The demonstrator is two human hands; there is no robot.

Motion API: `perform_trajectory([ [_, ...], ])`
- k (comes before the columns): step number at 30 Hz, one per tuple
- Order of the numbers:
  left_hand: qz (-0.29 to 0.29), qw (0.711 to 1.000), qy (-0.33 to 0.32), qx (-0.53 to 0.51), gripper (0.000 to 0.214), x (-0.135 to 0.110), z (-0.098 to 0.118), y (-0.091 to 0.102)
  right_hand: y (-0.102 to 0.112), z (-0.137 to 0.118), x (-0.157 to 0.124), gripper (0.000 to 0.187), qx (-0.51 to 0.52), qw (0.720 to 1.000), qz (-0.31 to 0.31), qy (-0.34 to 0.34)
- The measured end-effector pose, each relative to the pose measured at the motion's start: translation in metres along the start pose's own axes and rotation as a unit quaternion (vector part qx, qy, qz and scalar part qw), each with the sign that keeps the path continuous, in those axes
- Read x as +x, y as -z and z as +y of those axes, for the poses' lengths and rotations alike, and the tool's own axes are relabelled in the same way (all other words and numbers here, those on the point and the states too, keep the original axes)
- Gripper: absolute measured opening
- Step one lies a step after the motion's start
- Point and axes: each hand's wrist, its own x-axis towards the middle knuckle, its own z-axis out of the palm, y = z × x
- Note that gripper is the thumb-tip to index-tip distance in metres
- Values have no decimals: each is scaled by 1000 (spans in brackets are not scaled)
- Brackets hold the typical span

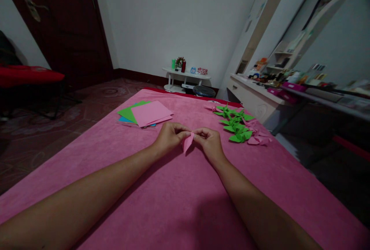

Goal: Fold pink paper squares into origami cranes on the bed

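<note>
Between my two hands is a small piece of folded pink paper, its pointed end hanging down toward me. My left hand pinches its left upper edge between thumb and fingers. From the other side my right hand grips the upper right edge in the same way, fingertips close to those of the left. The top of the paper is partly hidden by my fingers. Beyond my left hand lies a stack of square paper sheets, pink on top with green and blue below. Right of my right hand sit several folded green paper figures.
Folded pink paper figures lie beside the green ones near the right edge. A pink cloth covers the surface under my hands. Behind it stands a white side table; a cluttered dressing table is at right, a red chair at left.
</note>
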Motion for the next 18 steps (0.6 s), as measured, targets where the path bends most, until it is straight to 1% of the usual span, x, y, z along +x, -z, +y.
perform_trajectory([
  [4,11,1000,-18,16,14,-1,2,0,3,-1,0,21,29,999,-36,-26],
  [8,6,999,-45,25,13,0,2,1,3,-1,1,22,13,1000,-20,3],
  [10,9,999,-47,16,13,0,1,1,3,0,2,20,7,1000,-12,16],
  [12,15,999,-30,-5,17,1,1,1,3,1,3,19,-3,1000,-9,25],
  [15,10,999,11,-49,27,2,1,2,3,2,3,18,-17,999,-4,37],
  [18,8,997,27,-71,27,3,1,3,2,1,2,18,-25,999,-1,45],
])
